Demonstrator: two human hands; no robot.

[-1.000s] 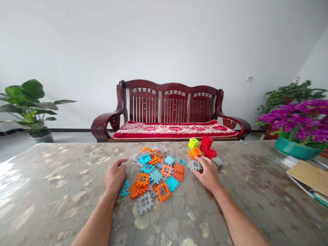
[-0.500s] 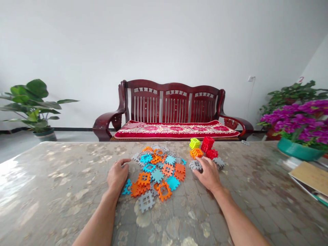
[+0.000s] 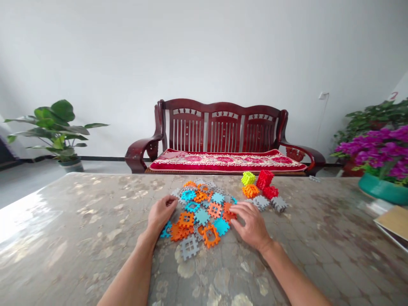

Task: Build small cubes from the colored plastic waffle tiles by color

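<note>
A pile of flat interlocking plastic tiles (image 3: 204, 208) in orange, teal and grey lies on the marbled table (image 3: 79, 229). My left hand (image 3: 161, 216) rests palm down at the pile's left edge, fingers loosely curled, touching a teal tile. My right hand (image 3: 250, 221) lies flat at the pile's right edge, fingertips on an orange tile (image 3: 228, 212). Behind it stand small built cubes: a yellow-green one (image 3: 248, 178), a red one (image 3: 265, 179), an orange one (image 3: 250, 191), a second red one (image 3: 270, 192) and two grey ones (image 3: 262, 202), (image 3: 279, 204).
A purple-flowered plant in a teal pot (image 3: 381, 163) and a book (image 3: 393, 223) sit at the table's right edge. Beyond the table stands a dark wooden bench (image 3: 223, 136) with a red cushion. A leafy potted plant (image 3: 60, 131) stands on the floor at left.
My right hand left the grey cube and moved left onto the tile pile. My left hand slid slightly toward the pile. The camera view shifted, so everything sits a little further right.
</note>
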